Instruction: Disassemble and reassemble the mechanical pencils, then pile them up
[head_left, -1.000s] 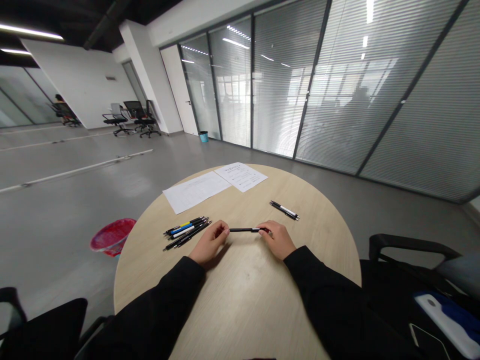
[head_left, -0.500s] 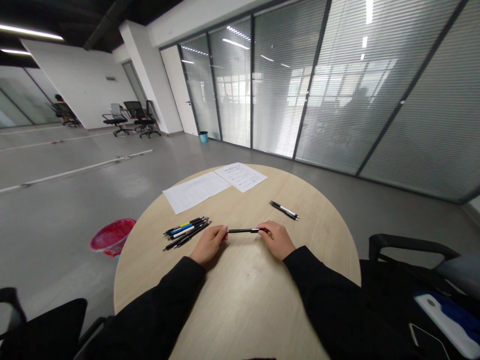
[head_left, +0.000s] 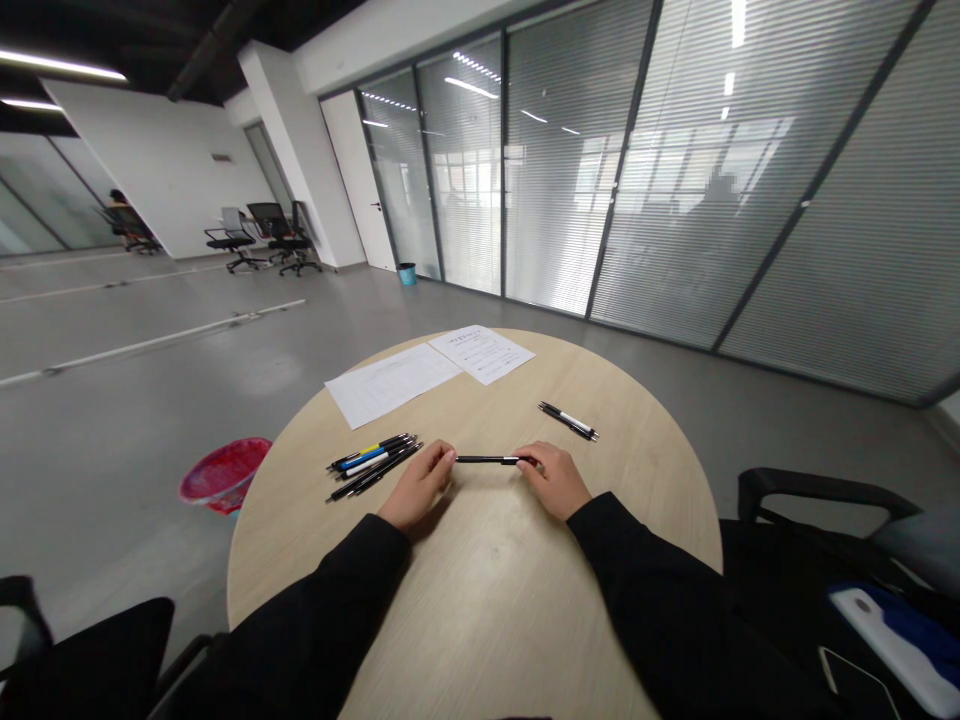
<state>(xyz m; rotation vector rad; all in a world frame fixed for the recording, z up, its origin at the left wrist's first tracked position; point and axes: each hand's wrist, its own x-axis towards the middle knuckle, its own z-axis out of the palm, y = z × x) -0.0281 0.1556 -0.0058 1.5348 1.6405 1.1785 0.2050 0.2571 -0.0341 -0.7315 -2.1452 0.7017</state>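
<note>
A slim black pen (head_left: 486,460) lies level between my two hands, just above the round wooden table (head_left: 495,600). My left hand (head_left: 421,485) pinches its left end with closed fingers. On the other end, my right hand (head_left: 553,478) is also closed, gripping the pen near a light band. Left of my left hand is a loose pile of several pens (head_left: 371,465), mostly black, with yellow, blue and white ones among them. Beyond my right hand lie a few black pens with a white barrel (head_left: 570,421).
Two printed white sheets, the left one (head_left: 394,383) and the right one (head_left: 484,354), rest at the table's far side. A red-lined bin (head_left: 225,475) stands on the floor at left. On the right are a black chair (head_left: 825,490) and a phone (head_left: 859,680).
My left hand and the left end of the pen have shifted up very slightly. The right hand and the other pens look unchanged.
</note>
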